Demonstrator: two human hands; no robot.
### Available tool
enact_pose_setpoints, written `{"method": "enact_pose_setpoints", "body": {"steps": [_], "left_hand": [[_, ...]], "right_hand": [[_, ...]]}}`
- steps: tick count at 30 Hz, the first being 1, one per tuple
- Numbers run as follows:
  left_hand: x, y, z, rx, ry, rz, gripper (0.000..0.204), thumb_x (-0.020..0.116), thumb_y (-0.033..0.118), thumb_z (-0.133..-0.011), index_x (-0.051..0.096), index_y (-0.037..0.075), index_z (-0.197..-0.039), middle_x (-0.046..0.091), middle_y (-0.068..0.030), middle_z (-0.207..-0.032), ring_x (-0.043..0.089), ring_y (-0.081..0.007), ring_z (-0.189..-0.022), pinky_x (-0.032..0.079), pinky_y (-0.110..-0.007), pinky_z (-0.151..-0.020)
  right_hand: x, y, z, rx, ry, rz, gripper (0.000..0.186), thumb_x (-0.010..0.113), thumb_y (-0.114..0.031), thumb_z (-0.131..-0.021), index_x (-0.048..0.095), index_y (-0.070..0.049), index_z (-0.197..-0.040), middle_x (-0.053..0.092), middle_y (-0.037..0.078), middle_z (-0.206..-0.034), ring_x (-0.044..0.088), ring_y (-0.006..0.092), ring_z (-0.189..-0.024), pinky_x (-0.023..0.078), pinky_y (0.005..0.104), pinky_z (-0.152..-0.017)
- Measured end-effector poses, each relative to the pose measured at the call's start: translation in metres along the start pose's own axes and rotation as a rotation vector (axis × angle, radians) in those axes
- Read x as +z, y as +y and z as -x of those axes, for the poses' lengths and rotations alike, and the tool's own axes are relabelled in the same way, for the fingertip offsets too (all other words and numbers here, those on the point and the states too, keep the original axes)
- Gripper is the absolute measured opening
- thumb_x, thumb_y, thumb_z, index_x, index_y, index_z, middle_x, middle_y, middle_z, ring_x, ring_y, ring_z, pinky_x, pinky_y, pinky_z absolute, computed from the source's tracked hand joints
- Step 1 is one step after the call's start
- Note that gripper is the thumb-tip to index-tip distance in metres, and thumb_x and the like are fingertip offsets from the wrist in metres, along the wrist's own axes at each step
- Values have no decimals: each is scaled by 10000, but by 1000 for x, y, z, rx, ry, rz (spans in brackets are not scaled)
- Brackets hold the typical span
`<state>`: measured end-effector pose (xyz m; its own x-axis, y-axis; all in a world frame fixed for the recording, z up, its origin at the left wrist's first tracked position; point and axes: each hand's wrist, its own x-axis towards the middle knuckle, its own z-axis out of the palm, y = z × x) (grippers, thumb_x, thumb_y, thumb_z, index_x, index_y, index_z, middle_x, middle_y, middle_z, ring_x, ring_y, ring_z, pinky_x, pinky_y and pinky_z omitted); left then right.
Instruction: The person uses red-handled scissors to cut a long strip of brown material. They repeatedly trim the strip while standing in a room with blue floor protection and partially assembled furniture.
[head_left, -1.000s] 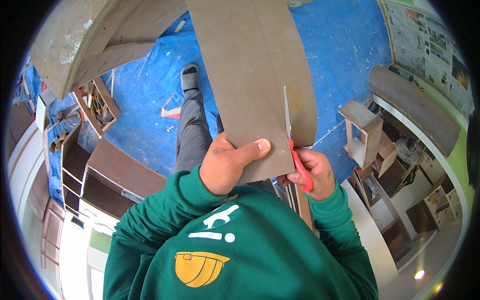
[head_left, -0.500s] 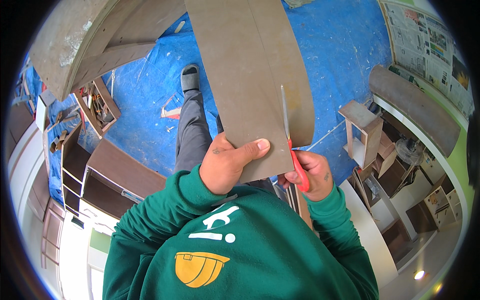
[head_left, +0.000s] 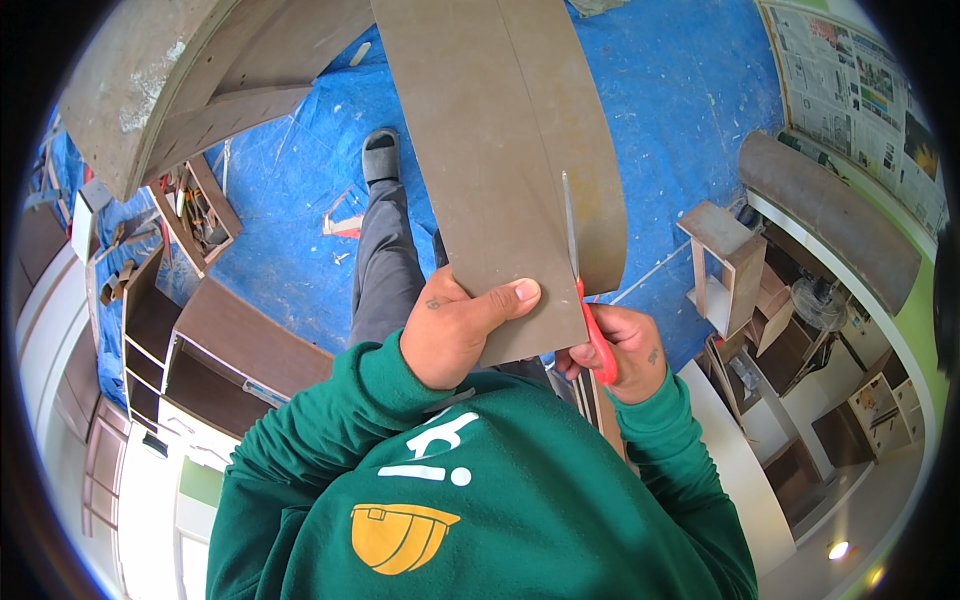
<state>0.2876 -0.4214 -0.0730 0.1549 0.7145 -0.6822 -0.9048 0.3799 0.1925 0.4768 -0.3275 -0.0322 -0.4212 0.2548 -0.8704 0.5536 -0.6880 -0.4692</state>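
A long brown-grey laminate sheet (head_left: 500,150) stretches away from my body, with a thin dark line running down it. My left hand (head_left: 455,325) grips its near end, thumb on top and fingers hidden beneath. Red-handled scissors (head_left: 597,340) are in my right hand (head_left: 628,350), at the sheet's near right side. One blade lies above the sheet, pointing away from me; the other is hidden below it. A cut separates the near corner from the right-hand strip, which curls downward.
Blue sheeting (head_left: 680,120) covers the floor. A wooden tool box (head_left: 205,225) and brown cabinets (head_left: 250,335) stand to the left, below a large wooden panel (head_left: 150,100). On the right are a rolled sheet (head_left: 830,205), a small wooden frame (head_left: 722,255) and a fan (head_left: 818,300).
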Motion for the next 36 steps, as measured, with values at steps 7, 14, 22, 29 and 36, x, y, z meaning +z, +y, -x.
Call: {"method": "enact_pose_setpoints", "body": {"steps": [7, 14, 22, 29, 36], "left_hand": [[-1, 0, 0, -7, 3, -29, 335, 584, 122, -901, 536, -32, -1195, 632, -131, -1069, 631, -202, -929, 516, -333, -811], [-2, -1, 0, -3, -2, -20, 324, 568, 106, -906, 532, -32, -1197, 629, -133, -1079, 631, -209, -936, 514, -336, -821], [-4, -4, -1, 17, 18, -15, 307, 565, 114, -913, 536, -37, -1179, 639, -139, -1045, 638, -209, -905, 522, -333, -781], [1, 1, 2, -31, 9, 6, 320, 588, 150, -905, 540, -24, -1170, 649, -131, -986, 649, -199, -824, 544, -323, -670], [0, 4, 2, -85, 28, -20, 344, 602, 156, -890, 536, -3, -1188, 642, -112, -961, 645, -182, -774, 538, -300, -562]], "right_hand": [[3, 1, 0, -6, 12, -25, 228, 690, -87, -838, 641, 43, -1018, 645, 66, -807, 615, 125, -684, 517, 250, -592], [4, 1, 1, -6, 26, -39, 190, 681, -74, -838, 650, 46, -983, 646, 67, -786, 620, 128, -672, 517, 248, -581], [-2, 3, -1, 34, -31, -109, 199, 689, -91, -833, 647, 48, -969, 651, 83, -782, 632, 144, -672, 528, 259, -596], [0, 4, -6, -9, -38, -160, 304, 721, -167, -816, 633, 46, -1015, 659, 82, -791, 638, 150, -687, 535, 272, -617], [-5, 5, -10, -32, -67, -122, 350, 732, -173, -811, 632, 31, -1077, 658, 63, -806, 614, 119, -691, 508, 249, -614]]}}
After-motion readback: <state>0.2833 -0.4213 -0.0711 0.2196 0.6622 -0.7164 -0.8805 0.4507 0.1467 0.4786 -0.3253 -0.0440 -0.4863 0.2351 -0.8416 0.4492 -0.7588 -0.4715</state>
